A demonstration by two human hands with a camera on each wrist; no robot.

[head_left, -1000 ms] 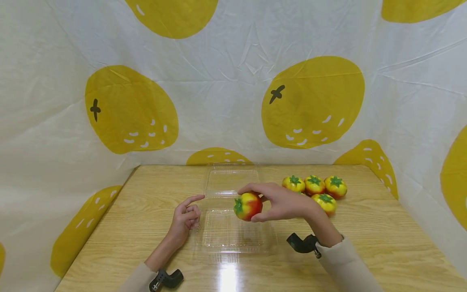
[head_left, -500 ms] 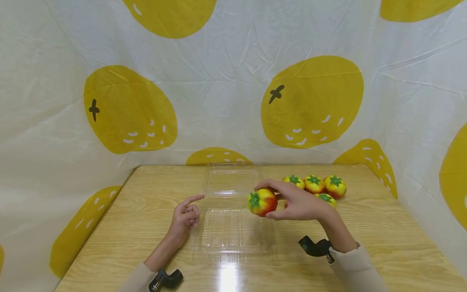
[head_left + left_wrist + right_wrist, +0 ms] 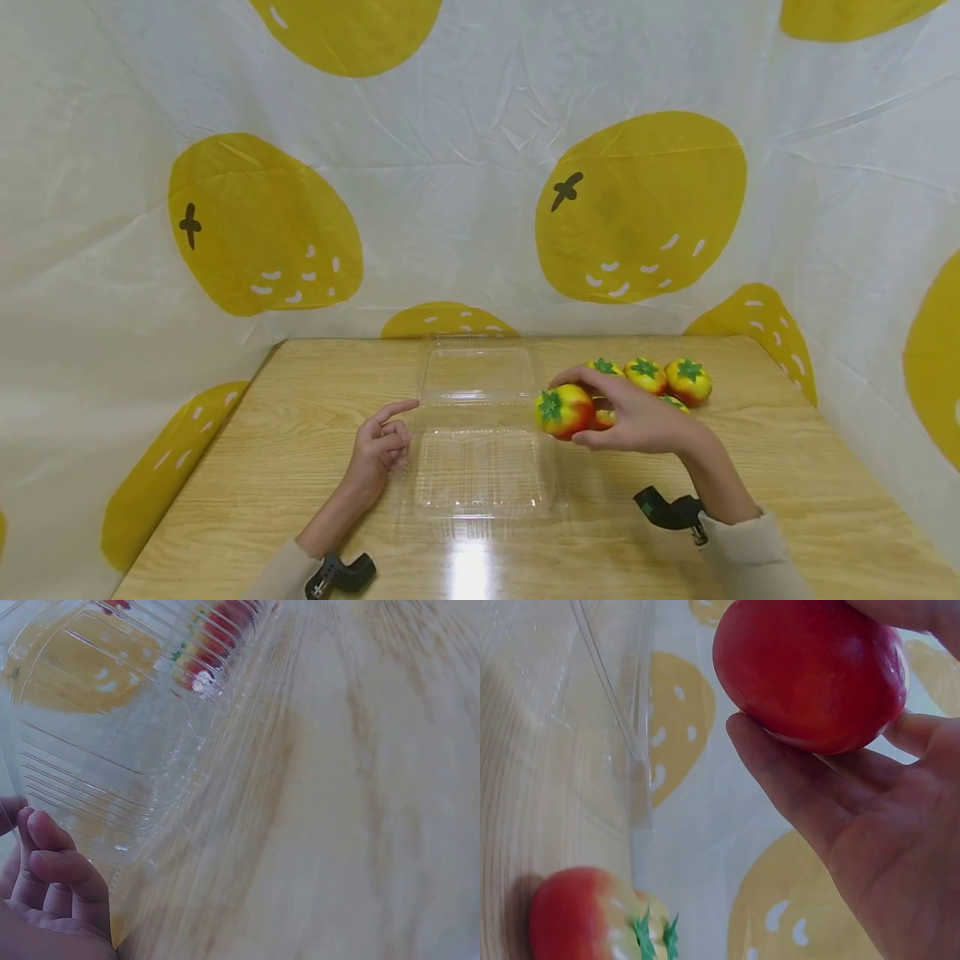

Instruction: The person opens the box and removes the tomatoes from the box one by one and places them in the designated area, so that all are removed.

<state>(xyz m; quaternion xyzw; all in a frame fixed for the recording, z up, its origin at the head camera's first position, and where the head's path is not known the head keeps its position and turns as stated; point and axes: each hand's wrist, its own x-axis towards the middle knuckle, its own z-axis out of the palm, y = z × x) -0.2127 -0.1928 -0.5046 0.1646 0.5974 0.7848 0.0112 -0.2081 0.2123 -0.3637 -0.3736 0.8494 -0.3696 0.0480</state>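
My right hand (image 3: 637, 421) grips a red-and-yellow tomato (image 3: 562, 411) with a green star-shaped top, thumb on one side and fingers on the other. It is raised beside the right edge of a clear plastic clamshell container (image 3: 480, 471). In the right wrist view the tomato's red underside (image 3: 810, 675) shows against the fingers. My left hand (image 3: 377, 454) stays at the container's left side, index finger stretched to the hinge and the other fingers bent. The left wrist view shows these fingers (image 3: 67, 862) right at the clear plastic wall.
The container's lid (image 3: 480, 373) lies folded back toward the curtain. Several more tomatoes (image 3: 688, 382) are grouped at the back right of the wooden table (image 3: 750, 483), partly behind my right hand. A fruit-print curtain (image 3: 465, 225) encloses the back and sides.
My right hand has moved to the right with the tomato, from above the container to beside its right edge. My left hand has stayed in place.
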